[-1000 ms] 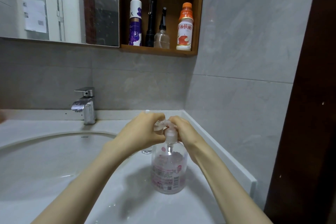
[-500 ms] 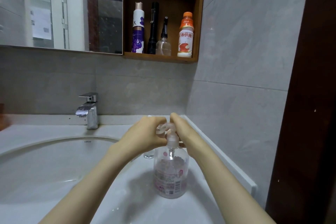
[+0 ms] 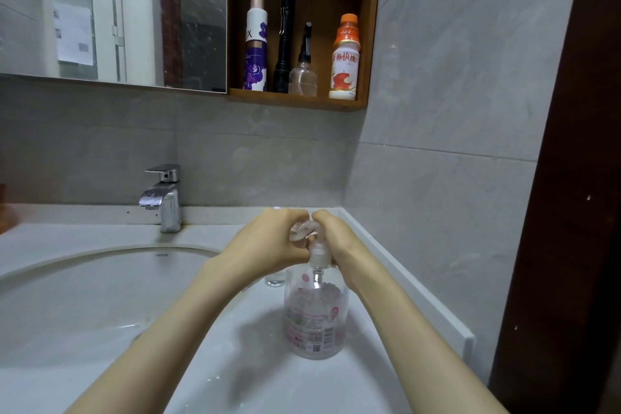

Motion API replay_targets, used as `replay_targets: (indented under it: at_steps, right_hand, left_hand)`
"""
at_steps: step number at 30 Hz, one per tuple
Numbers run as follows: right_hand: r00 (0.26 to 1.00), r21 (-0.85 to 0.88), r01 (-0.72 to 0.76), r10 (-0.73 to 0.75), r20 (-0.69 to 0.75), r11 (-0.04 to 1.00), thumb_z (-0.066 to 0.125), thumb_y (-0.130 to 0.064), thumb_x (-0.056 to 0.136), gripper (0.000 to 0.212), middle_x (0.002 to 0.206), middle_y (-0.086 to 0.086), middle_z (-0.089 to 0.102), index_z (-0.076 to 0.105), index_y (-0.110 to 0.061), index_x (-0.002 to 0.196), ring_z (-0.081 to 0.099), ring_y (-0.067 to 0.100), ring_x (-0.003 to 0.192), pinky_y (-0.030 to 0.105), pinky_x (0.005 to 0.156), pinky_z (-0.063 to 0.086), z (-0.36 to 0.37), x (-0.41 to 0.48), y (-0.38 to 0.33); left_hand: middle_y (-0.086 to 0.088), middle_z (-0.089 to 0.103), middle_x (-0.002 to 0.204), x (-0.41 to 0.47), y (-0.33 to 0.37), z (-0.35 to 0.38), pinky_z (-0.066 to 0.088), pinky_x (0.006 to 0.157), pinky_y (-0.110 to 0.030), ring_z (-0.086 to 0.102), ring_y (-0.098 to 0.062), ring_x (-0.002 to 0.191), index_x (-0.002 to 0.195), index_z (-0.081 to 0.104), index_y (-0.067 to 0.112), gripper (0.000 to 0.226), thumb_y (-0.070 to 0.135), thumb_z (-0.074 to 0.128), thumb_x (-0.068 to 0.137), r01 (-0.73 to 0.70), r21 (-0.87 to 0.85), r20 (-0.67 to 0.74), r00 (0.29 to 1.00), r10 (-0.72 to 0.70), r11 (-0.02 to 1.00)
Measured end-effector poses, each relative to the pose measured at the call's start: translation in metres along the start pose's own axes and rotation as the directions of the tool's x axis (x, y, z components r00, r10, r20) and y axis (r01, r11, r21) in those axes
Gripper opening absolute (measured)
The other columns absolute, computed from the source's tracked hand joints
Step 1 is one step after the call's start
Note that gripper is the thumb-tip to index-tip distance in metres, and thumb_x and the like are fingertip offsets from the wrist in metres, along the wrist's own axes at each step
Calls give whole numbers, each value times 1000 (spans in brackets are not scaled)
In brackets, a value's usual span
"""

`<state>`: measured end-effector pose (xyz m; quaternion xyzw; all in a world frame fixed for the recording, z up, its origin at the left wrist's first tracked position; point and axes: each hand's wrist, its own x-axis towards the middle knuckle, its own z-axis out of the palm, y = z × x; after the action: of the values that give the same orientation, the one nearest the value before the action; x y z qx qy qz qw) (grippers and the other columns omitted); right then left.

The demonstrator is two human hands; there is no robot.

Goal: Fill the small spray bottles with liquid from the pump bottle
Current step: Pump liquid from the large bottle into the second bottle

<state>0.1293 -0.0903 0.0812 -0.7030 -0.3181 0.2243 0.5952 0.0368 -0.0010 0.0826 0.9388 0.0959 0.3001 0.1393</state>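
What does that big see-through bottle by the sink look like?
The pump bottle is clear plastic, round-shouldered, with a pink-printed label and a clear pump head. It stands upright on the white counter, right of the basin. The right hand grips its pump; the left hand holds a small spray bottle at the spout.

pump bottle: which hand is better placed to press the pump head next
Right. The right hand is curled over the top of the pump bottle, behind its spout. The left hand seems to hold a small spray bottle at the spout, so it looks occupied.
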Motion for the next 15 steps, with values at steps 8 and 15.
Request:
replay_targets:
  at_steps: [8, 15]
  right_hand:
    - [995, 19, 64, -66, 77, 998, 33, -32, 96, 35, 90, 5, 63, 62, -15, 88, 54, 18, 79, 31, 71, 39, -7, 13, 12]
    - [992, -19, 101, -100, 75, 995, 40, -37, 81, 45, 90, 10, 61, 61, -3, 101, 54, 22, 82, 35, 73, 40, -4, 17, 17]
  left_hand:
    - [7, 54, 65, 0, -1, 0, 47, 61, -36, 51, -8, 64, 69, 50, 23, 18, 38, 51, 57, -2, -33, -8, 1000, 2, 999]
    - [12, 58, 62, -5, -2, 5, 48, 61, -33, 56, -8, 65, 69, 51, 39, 17, 26, 59, 64, -11, -64, 38, 999, 13, 998]
